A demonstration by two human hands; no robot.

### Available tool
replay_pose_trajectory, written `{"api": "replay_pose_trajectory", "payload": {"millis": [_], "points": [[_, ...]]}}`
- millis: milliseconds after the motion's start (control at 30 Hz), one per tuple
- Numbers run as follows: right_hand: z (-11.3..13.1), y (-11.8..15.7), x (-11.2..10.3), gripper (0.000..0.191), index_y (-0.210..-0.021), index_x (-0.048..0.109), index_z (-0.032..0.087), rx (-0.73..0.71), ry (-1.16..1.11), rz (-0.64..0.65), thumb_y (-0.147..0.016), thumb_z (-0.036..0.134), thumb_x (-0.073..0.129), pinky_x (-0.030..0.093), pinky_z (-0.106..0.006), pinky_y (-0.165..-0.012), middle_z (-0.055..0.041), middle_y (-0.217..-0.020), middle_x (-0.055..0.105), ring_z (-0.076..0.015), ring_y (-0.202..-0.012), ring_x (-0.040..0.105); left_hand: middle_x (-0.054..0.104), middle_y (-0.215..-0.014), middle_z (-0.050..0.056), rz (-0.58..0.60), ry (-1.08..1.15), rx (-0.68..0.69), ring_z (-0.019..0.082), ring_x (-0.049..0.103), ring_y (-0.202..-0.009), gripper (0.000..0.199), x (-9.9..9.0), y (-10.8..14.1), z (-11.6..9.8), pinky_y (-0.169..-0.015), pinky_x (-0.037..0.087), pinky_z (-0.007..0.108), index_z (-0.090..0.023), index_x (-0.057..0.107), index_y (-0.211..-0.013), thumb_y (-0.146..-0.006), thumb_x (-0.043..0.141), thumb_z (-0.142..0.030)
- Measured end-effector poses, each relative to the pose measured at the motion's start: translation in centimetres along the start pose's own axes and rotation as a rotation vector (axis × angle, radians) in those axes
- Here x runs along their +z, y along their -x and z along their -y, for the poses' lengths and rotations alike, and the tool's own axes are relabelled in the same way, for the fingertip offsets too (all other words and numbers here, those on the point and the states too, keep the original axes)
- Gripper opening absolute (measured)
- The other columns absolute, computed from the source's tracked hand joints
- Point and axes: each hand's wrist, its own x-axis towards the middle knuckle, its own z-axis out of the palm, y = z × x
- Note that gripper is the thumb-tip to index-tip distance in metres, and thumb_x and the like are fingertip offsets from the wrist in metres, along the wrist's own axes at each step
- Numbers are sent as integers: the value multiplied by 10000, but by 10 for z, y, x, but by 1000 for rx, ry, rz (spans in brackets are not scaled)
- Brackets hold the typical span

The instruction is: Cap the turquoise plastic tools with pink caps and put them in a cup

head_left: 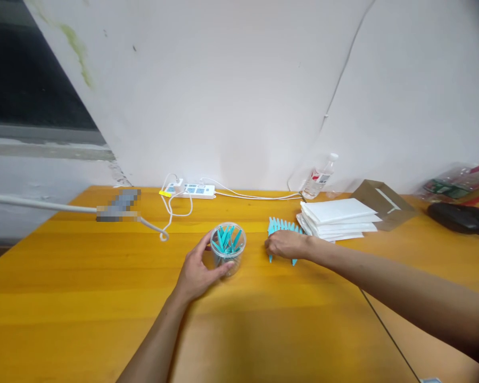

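A clear round tub (228, 250) stands upright on the wooden table, with several teal pointed pieces (227, 239) inside it. My left hand (199, 268) is wrapped round the tub's left and front sides, thumb across the front. Right of the tub, a row of light blue pointed pieces (283, 224) lies side by side on the table. Over the lower part of that row is my right hand (285, 244), fingers curled down at its left end. Its fingertips are hidden, so what they hold cannot be made out.
White folded sheets (335, 215) are stacked right of the row, beside a brown open box (383, 202). A bottle (320, 178) and a power strip (195, 190) with white cables line the wall. A phone (120, 205) on a holder arm is at left, a black case (463, 218) at right.
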Motion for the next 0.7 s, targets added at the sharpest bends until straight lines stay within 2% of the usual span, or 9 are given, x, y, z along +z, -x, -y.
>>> {"api": "replay_pose_trajectory", "payload": {"millis": [233, 533, 700], "points": [[1, -1, -3, 242, -895, 733, 110, 0, 18, 30, -896, 40, 501, 399, -261, -667, -132, -937, 719, -205, -880, 668, 669, -1248, 82, -3, 6, -2, 246, 630, -1116, 788, 0, 0, -2, -1006, 474, 393, -230, 474, -1397, -707, 788, -444], [4, 1, -3, 255, -875, 724, 114, -11, 24, 43, -909, 53, 479, 393, -266, -640, -124, -925, 718, -204, -870, 672, 649, -1281, 83, 8, 16, -15, 248, 609, -1146, 786, -1, 0, -3, -1029, 456, 393, -232, 472, -1401, -714, 785, -452], [1, 7, 2, 255, -890, 710, 115, -40, 13, 15, -925, 69, 461, 441, -276, -669, -121, -912, 713, -202, -856, 681, 653, -1274, 78, 8, 1, -23, 243, 609, -1139, 805, -1, 0, -2, -1027, 458, 397, -235, 463, -1403, -704, 792, -462]]}}
